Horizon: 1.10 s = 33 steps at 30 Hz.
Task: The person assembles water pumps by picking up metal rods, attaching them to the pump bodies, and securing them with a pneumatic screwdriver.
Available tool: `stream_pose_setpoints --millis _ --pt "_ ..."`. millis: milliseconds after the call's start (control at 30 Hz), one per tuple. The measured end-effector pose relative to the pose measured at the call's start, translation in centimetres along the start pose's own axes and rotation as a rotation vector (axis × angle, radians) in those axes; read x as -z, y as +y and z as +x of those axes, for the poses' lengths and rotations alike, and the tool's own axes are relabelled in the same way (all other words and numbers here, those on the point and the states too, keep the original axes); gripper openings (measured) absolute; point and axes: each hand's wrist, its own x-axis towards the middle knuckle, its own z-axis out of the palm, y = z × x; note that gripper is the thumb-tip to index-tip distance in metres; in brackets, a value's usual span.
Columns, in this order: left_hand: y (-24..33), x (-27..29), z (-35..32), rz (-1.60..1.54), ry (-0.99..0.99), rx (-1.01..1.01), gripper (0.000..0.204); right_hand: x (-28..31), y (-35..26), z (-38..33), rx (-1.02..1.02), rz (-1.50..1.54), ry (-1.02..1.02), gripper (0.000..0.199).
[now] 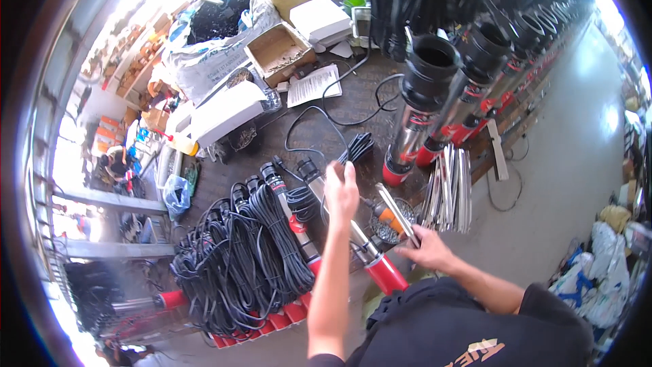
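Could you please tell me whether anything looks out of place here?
One pale flat strip looks slightly askew: it lies apart from the pile of metal strips and appears to jut past the edge of the bench.

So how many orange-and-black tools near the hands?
1: the orange-and-black tool, beside the metal strip in the right hand. Others may be hidden.

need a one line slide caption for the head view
Right hand holding a slim metal strip, left hand over a red-ended metal cylinder, beside bundled black cables.
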Motion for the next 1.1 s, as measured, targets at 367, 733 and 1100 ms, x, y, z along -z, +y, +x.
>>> stream_pose_setpoints --millis 367,733,1100 --pt "-6.6 0.8 6.9 0.558 -0.389 0.061 0.058 -3.1 1.6 1.4 0.022 -0.002 0.015 0.025" --pt "-4.8 10.7 7.5 -0.722 -0.624 0.643 0.021 -4.0 -3.9 10.5 0.220 0.157 0.039 0.015" --pt "-12.9 8.7 15.6 -0.007 -0.190 -0.174 0.025 -9.6 -8.3 21.1 0.271 -0.195 0.097 0.019"
